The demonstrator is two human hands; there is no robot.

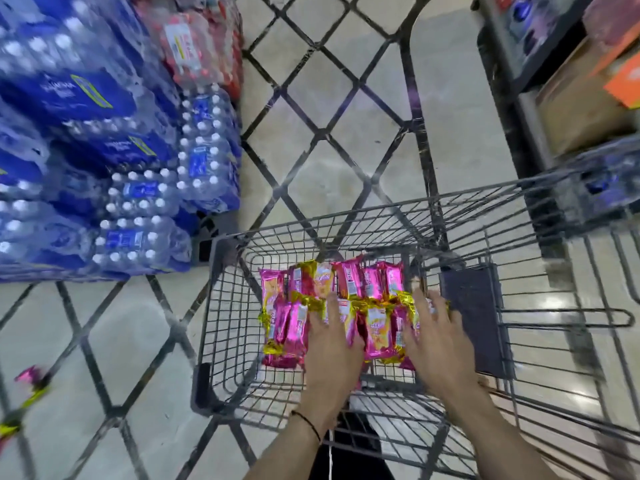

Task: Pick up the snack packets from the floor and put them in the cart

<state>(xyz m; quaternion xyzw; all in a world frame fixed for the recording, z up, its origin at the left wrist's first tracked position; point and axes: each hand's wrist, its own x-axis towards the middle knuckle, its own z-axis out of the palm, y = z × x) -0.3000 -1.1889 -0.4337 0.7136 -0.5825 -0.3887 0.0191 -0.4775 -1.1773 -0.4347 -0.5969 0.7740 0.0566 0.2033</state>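
A: Snack packets (346,289): where are they, and how do they look?
B: In the cart (225,306), on the wire bottom of the basket. Two rough rows, overlapping. Glossy foil wrappers, bright pink with yellow-gold crimped ends. Long, flat pillow shape. Some show a small white panel.
A: Any outside the cart?
B: Yes. Loose packets (33,377) lie on the floor (131,327) at far left. Same pink and yellow, smeared by motion. Well apart from the cart.
A: Hands?
B: Left hand (330,344) lies flat on the near row, fingers straight and spread, gripping nothing. Right hand (434,337) is the same, fingers fanned wide over the right end of the pile. Thin black thread (308,422) round the left wrist.
A: Cart build?
B: Grey wire grid with dark plastic corner guards. A dark flat flap (474,317) sits just right of the packets.
A: Floor surface?
B: Pale polished tile, shiny with light glare, crossed by dark lines that form diamonds.
A: Surroundings?
B: Left: stacked shrink-wrapped bottle packs (145,199) with clear film, white caps and blue labels. A red pack (194,46) sits behind them. Right: a dark shelf (512,81) carrying a brown cardboard box (581,112).
A: Any writing?
B: Cannot read it. Print on the wrappers and bottle labels is too blurred.
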